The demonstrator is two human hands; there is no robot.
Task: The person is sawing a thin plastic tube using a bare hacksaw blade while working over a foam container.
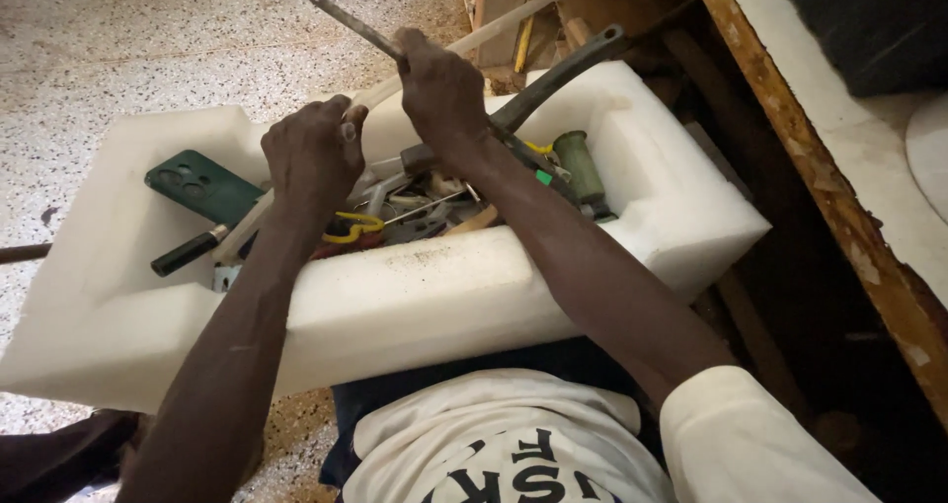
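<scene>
1. The work in hand looks like sorting through a white foam tray (415,306) full of hand tools, which fills the middle of the frame and seems to rest against the person's lap. One tool is being drawn up and out of the heap.

2. The right hand (441,93), at upper centre, is closed in a full fist around a thin metal rod (348,21) that runs from the fist toward the top of the frame (its lower part disappears into the clutter, so I cannot tell what kind of tool it is).

3. The left hand (314,153), just left of centre, is curled shut around a pale slim handle (474,37) that slants away to the upper right. The fingers wrap it, with no gap showing.

4. As a judgement: freeing the rod calls for a steady pull along its own line, since a dark curved bar (553,74) and a green cylindrical grip (578,165) lie close beside it and could snag.

5. At the tray's left end lie a dark green phone (202,185) and a black-handled tool (188,251), well apart from the right hand; yellow-handled pliers (351,229) sit just below the left wrist.
</scene>
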